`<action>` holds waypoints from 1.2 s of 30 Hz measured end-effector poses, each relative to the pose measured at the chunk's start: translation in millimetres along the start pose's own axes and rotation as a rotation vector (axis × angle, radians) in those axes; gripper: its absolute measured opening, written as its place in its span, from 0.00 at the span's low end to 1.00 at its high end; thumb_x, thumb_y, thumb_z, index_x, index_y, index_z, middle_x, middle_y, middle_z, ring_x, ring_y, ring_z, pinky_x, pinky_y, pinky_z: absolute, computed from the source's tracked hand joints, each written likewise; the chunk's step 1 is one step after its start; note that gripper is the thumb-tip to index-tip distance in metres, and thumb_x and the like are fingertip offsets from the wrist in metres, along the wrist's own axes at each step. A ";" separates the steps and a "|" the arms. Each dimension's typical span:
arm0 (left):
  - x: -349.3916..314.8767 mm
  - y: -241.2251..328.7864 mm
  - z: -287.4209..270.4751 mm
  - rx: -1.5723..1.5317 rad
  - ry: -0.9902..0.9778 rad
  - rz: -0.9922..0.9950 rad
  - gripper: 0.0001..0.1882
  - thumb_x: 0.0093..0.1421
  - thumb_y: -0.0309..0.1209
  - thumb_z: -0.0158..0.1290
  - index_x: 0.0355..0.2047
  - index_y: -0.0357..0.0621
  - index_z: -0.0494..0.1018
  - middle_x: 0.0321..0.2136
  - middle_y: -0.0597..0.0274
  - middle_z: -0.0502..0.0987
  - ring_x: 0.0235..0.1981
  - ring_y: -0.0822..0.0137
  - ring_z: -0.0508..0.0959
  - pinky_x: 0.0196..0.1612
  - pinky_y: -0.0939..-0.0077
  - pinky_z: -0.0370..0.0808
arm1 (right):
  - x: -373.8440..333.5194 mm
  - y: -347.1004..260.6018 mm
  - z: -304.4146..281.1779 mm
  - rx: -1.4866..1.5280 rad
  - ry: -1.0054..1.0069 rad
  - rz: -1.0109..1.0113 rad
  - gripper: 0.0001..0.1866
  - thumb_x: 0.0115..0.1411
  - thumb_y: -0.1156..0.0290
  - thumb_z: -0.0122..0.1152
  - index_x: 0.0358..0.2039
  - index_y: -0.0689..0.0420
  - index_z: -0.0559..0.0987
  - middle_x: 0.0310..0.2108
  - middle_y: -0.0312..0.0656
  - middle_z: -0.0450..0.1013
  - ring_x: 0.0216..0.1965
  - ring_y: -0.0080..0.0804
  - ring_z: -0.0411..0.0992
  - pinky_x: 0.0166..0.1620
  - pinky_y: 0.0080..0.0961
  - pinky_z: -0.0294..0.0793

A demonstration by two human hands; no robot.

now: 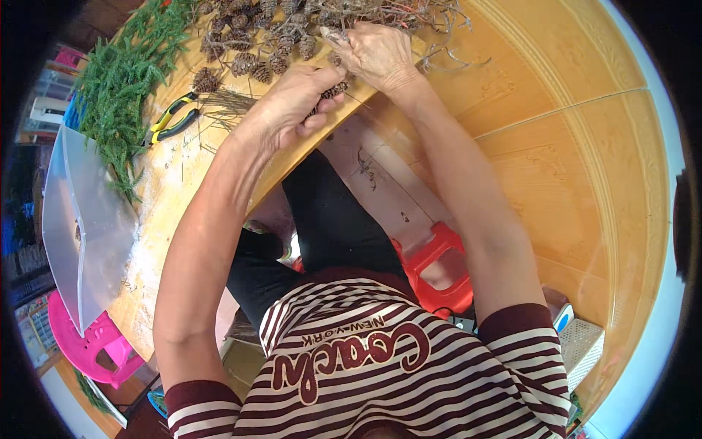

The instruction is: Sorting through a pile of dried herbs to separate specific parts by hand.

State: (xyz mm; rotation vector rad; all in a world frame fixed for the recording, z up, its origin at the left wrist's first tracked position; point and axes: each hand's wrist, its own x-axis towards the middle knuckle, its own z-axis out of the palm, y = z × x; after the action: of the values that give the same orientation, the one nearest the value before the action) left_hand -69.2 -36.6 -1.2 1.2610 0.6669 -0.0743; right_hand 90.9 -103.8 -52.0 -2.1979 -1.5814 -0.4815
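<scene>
My left hand is closed around a brown pine cone at the table's edge, with part of the cone showing between thumb and fingers. Just beyond it, my right hand is closed, its fingertips bent down close to the left thumb. A pale wrapping shows at the right fingertips, and what they pinch is hidden. Several loose pine cones lie in a pile right past both hands. Thin dark wires or stems are spread beside my left wrist. Left of them rest pliers with yellow and black handles.
Green artificial fir branches cover the table's far left. Dry twigs stick out at the far side. A translucent plastic bin stands at the wooden table's left. Red and pink plastic stools are lower down.
</scene>
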 end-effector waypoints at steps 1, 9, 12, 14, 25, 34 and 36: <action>-2.6 0.0 2.4 -0.019 0.034 0.007 0.17 0.62 0.43 0.51 0.26 0.42 0.67 0.13 0.73 0.61 0.08 0.82 0.56 0.09 0.85 0.47 | -0.4 0.2 0.3 -0.008 -0.005 -0.001 0.21 0.56 0.48 0.52 0.25 0.52 0.81 0.26 0.41 0.75 0.30 0.42 0.76 0.32 0.40 0.75; -9.7 -2.1 2.5 0.231 0.023 0.050 0.14 0.61 0.38 0.50 0.24 0.42 0.67 0.13 0.71 0.63 0.08 0.81 0.57 0.09 0.84 0.47 | 2.6 -4.7 -1.3 0.062 -0.023 0.114 0.24 0.56 0.46 0.51 0.22 0.54 0.81 0.26 0.44 0.76 0.29 0.45 0.76 0.32 0.42 0.74; -8.8 -9.9 4.8 0.239 -0.029 0.058 0.12 0.61 0.37 0.50 0.26 0.41 0.69 0.14 0.69 0.67 0.08 0.81 0.57 0.10 0.84 0.49 | 0.1 -2.6 1.1 0.106 0.029 0.143 0.28 0.58 0.44 0.49 0.19 0.56 0.79 0.22 0.46 0.74 0.25 0.46 0.73 0.30 0.41 0.72; -14.5 -5.4 3.2 0.238 -0.041 0.071 0.12 0.60 0.36 0.50 0.27 0.40 0.70 0.15 0.67 0.68 0.08 0.81 0.58 0.10 0.84 0.49 | 1.9 -4.4 -3.1 0.135 0.119 0.083 0.32 0.62 0.43 0.45 0.15 0.59 0.75 0.14 0.49 0.70 0.18 0.47 0.70 0.25 0.39 0.69; 8.1 9.8 -6.4 0.893 0.429 0.757 0.16 0.59 0.36 0.49 0.45 0.43 0.73 0.34 0.54 0.80 0.28 0.63 0.79 0.31 0.69 0.74 | 13.4 20.9 -10.3 0.751 -0.092 0.424 0.33 0.64 0.42 0.44 0.17 0.61 0.69 0.14 0.32 0.59 0.22 0.23 0.56 0.27 0.26 0.62; 31.5 22.0 8.9 1.382 0.421 0.559 0.18 0.56 0.38 0.50 0.44 0.43 0.73 0.30 0.50 0.80 0.34 0.52 0.79 0.41 0.60 0.74 | 13.3 13.9 -11.6 0.593 -0.116 0.330 0.30 0.64 0.43 0.43 0.24 0.60 0.75 0.16 0.40 0.66 0.22 0.27 0.63 0.31 0.30 0.67; 37.9 16.2 0.2 1.261 0.329 0.532 0.15 0.56 0.37 0.52 0.41 0.42 0.74 0.23 0.53 0.78 0.27 0.57 0.78 0.33 0.64 0.74 | 9.9 13.1 -7.6 0.486 -0.066 0.249 0.29 0.64 0.44 0.43 0.24 0.59 0.76 0.17 0.42 0.68 0.22 0.31 0.66 0.31 0.32 0.68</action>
State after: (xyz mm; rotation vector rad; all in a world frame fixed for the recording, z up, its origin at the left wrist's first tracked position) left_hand -31.8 -19.9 -6.4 2.6757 0.5205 0.1931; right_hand 105.9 -103.2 -42.0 -2.0009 -1.2626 0.0495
